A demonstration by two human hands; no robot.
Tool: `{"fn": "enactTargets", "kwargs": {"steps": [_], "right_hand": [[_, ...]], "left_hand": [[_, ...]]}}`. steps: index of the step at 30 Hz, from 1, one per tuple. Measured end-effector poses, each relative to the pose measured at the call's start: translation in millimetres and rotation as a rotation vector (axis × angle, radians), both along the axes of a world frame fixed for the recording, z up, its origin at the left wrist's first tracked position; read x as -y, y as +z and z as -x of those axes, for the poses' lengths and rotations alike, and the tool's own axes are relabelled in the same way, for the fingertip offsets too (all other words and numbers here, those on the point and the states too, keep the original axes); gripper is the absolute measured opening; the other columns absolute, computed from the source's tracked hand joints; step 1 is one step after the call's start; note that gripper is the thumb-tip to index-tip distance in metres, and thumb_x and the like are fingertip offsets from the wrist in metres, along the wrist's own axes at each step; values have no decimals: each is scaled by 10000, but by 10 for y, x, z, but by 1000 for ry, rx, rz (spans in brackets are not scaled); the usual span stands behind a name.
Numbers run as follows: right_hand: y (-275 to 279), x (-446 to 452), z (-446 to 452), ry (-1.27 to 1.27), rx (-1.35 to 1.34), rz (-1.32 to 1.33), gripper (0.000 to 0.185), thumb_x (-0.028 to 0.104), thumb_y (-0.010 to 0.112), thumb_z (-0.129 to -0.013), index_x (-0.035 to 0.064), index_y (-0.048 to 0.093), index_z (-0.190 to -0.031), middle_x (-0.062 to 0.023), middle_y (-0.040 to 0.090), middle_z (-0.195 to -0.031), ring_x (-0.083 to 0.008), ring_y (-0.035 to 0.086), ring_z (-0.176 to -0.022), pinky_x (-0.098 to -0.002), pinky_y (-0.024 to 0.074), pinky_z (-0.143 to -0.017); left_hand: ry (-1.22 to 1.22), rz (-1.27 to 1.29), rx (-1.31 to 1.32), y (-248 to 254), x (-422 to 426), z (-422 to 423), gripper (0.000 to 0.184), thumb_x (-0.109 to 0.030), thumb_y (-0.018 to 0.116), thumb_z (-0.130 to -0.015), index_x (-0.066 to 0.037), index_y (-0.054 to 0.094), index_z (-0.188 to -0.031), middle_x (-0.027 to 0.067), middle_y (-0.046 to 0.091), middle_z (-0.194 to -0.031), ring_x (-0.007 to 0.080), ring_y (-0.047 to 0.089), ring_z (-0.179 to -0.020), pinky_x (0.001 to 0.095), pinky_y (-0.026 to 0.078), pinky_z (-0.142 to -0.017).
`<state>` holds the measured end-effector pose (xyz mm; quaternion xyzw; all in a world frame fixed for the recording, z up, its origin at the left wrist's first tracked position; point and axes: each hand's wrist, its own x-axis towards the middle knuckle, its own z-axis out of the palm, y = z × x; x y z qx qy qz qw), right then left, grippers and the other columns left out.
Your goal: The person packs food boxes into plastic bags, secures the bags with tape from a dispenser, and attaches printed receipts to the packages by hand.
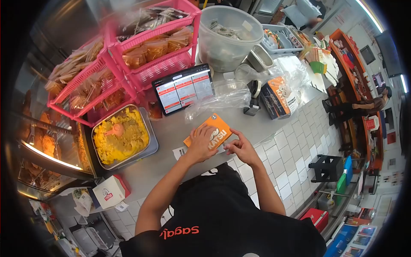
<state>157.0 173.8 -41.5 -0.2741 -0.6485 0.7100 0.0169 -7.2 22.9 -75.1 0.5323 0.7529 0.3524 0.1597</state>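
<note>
An orange carton with white lettering (222, 126) lies on the steel counter in front of me. My left hand (199, 145) rests flat on its top, fingers spread over the left part of the lettering. At the carton's right end is my right hand (244, 149), its index finger reaching to the corner and the other fingers loosely bent. Nothing shows in its grasp. A small white printed label (180, 153) lies beside my left wrist. Behind the carton stands a tablet (183, 89) with order panels on its screen.
Pink baskets (160, 70) of filled bags stand at the back left, above a metal tray of yellow food (121, 137). A clear tub (229, 43), plastic wrap (220, 103) and stacked cartons (276, 97) occupy the right side. A person (370, 105) stands farther right.
</note>
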Motion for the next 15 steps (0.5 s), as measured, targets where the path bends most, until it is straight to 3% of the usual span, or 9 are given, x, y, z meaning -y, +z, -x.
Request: {"fn": "enactTargets", "kwargs": {"steps": [5, 8, 10, 13, 15], "right_hand": [[87, 112, 128, 35, 7, 49, 606, 74, 586, -930, 43, 291, -1458, -76, 672, -896, -142, 642, -789, -269, 491, -733], [14, 106, 176, 78, -5, 43, 581, 77, 581, -931, 53, 305, -1442, -70, 666, -877, -141, 639, -783, -275, 494, -735], [-84, 81, 197, 100, 4, 21, 575, 82, 584, -929, 54, 310, -1434, -66, 663, -856, -138, 638, -768, -280, 498, -734], [-206, 75, 202, 102, 88, -143, 523, 110, 602, -913, 43, 358, -1371, -63, 660, -821, -138, 639, -737, -292, 504, -695], [-189, 98, 211, 91, 159, -221, 428, 70, 589, -911, 34, 363, -1272, -68, 634, -791, -133, 625, -674, -267, 502, -591]], "left_hand": [[9, -131, 22, -84, 45, -18, 644, -327, 791, -713, -168, 505, -1268, 119, 390, -1417, 317, 304, -1382, 612, 178, -1083], [18, -187, -77, -112, 53, -42, 557, -339, 794, -732, -162, 558, -1204, 149, 430, -1383, 327, 357, -1349, 602, 184, -1078], [-37, -193, -87, -115, 48, -30, 396, -325, 785, -754, -178, 637, -1091, 123, 460, -1372, 315, 387, -1330, 612, 190, -1070], [-51, -166, -128, -106, 53, -36, 263, -300, 785, -755, -184, 689, -971, 90, 506, -1339, 302, 396, -1328, 616, 187, -1071], [-58, -161, -134, -159, 59, -34, 248, -309, 781, -754, -191, 695, -954, 83, 517, -1332, 300, 403, -1324, 621, 187, -1070]]}}
